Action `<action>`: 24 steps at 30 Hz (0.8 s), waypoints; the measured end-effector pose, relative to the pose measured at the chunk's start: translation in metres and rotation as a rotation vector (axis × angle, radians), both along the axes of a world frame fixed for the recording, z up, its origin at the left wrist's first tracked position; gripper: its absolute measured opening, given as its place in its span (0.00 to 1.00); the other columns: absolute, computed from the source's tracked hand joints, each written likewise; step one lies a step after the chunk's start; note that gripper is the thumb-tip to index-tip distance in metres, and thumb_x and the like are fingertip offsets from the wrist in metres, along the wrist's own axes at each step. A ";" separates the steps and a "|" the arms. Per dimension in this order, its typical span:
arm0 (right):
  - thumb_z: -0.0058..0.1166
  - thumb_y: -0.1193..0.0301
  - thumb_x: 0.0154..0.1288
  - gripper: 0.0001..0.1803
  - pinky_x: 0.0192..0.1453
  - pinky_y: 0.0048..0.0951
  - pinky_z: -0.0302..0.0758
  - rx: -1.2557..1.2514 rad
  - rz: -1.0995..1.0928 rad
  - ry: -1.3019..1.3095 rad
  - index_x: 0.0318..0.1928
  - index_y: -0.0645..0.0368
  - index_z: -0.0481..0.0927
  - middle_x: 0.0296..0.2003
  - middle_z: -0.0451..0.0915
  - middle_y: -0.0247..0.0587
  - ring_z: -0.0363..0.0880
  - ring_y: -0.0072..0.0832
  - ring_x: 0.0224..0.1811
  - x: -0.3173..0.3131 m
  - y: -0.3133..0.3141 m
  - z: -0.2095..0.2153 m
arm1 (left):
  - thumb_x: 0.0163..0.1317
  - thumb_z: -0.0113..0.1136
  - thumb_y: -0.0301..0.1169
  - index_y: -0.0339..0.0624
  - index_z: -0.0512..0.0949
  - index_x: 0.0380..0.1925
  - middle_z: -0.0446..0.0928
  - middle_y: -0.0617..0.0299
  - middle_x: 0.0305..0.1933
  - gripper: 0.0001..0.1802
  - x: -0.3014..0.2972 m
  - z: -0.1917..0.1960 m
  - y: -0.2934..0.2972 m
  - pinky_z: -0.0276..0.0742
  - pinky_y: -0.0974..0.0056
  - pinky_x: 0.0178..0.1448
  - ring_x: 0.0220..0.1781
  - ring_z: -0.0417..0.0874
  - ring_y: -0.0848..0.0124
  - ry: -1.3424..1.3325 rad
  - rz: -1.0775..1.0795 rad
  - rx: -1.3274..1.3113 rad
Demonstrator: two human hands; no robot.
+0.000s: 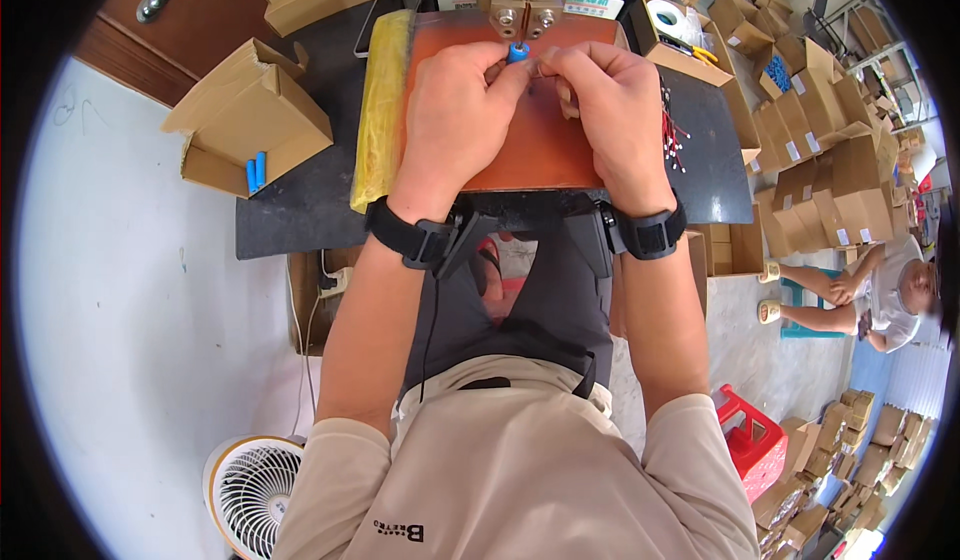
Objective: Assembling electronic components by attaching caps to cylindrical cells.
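A blue cylindrical battery cell (517, 53) is pinched between the thumb and fingers of my left hand (462, 110), its end just under the metal electrode heads (516, 15) of a bench machine, apparently a spot welder. My right hand (610, 100) is close beside it, thumb and fingertips pressed together near the cell. What those fingers hold is too small to make out. Both hands are over an orange-brown mat (540, 160) on the dark table. A black strap with a device is on each wrist.
Left of the mat lies a yellow plastic-wrapped strip (380, 110). An opened carton (255, 125) holds a few blue cells (256, 172). Red and white wire leads (672, 135) lie at the right. Beyond them, a box (690, 45) holds tape and pliers. A person (885, 295) sits far right.
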State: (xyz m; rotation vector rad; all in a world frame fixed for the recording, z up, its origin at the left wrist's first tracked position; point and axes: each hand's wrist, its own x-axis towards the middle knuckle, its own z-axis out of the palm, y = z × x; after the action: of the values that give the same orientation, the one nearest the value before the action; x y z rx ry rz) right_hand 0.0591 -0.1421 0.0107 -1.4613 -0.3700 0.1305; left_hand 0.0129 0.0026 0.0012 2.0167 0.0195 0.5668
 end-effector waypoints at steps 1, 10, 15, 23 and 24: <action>0.57 0.73 0.64 0.09 0.27 0.18 0.62 0.004 -0.004 -0.023 0.30 0.67 0.84 0.20 0.75 0.29 0.66 0.14 0.21 0.000 -0.001 0.000 | 0.62 0.60 0.34 0.34 0.82 0.33 0.78 0.48 0.23 0.12 0.000 0.001 -0.001 0.70 0.58 0.31 0.24 0.78 0.54 0.001 0.001 0.008; 0.63 0.69 0.65 0.11 0.28 0.16 0.65 0.016 -0.010 -0.180 0.30 0.66 0.84 0.22 0.79 0.29 0.71 0.12 0.23 -0.002 0.002 -0.010 | 0.62 0.61 0.35 0.34 0.82 0.32 0.79 0.51 0.23 0.12 0.001 -0.003 0.002 0.71 0.59 0.31 0.23 0.78 0.59 0.015 0.015 -0.014; 0.61 0.71 0.66 0.10 0.28 0.17 0.67 -0.009 -0.004 -0.165 0.31 0.66 0.84 0.23 0.80 0.31 0.72 0.13 0.23 0.000 0.001 -0.008 | 0.60 0.65 0.34 0.34 0.83 0.35 0.80 0.54 0.23 0.13 0.002 -0.003 0.008 0.73 0.60 0.32 0.24 0.79 0.64 0.000 0.009 0.006; 0.57 0.72 0.69 0.10 0.27 0.18 0.70 0.049 0.022 -0.094 0.31 0.67 0.81 0.23 0.82 0.35 0.76 0.15 0.23 -0.008 -0.003 -0.007 | 0.64 0.66 0.27 0.31 0.81 0.44 0.79 0.68 0.35 0.12 -0.064 0.049 0.010 0.71 0.75 0.36 0.33 0.75 0.83 -0.067 0.047 -0.358; 0.57 0.72 0.69 0.10 0.27 0.17 0.70 0.035 0.021 -0.094 0.32 0.67 0.81 0.23 0.82 0.35 0.76 0.15 0.23 -0.009 -0.004 -0.007 | 0.66 0.64 0.26 0.30 0.81 0.44 0.79 0.64 0.42 0.11 -0.078 0.067 0.008 0.70 0.76 0.40 0.36 0.75 0.83 -0.097 -0.017 -0.405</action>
State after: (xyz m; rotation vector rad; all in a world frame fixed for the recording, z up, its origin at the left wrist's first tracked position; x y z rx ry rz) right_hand 0.0500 -0.1459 0.0033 -1.4320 -0.4621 0.0725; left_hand -0.0649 0.0101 0.0678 1.5938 0.0540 0.5972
